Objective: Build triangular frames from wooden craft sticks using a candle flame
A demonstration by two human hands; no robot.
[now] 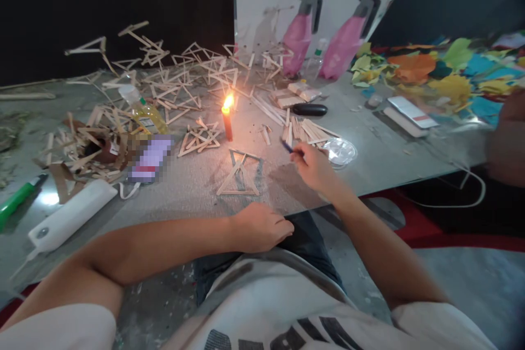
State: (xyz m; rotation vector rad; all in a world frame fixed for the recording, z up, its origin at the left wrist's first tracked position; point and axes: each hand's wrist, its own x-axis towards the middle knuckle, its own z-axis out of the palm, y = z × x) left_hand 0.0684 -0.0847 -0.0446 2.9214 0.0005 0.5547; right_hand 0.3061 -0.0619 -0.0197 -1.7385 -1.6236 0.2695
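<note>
Right hand [310,168] pinches a slim dark tool [287,146] between thumb and fingers, just above the desk [194,183] and near a pile of loose sticks [314,130]. Left hand [263,227] is loosely curled by the near edge, knuckles up; whether it holds anything, I cannot tell. Between the hands and a lit red candle [228,124], a stick frame [239,167] with crossed middle pieces lies flat, and a shiny clear disc [341,152] sits beside the pile
</note>
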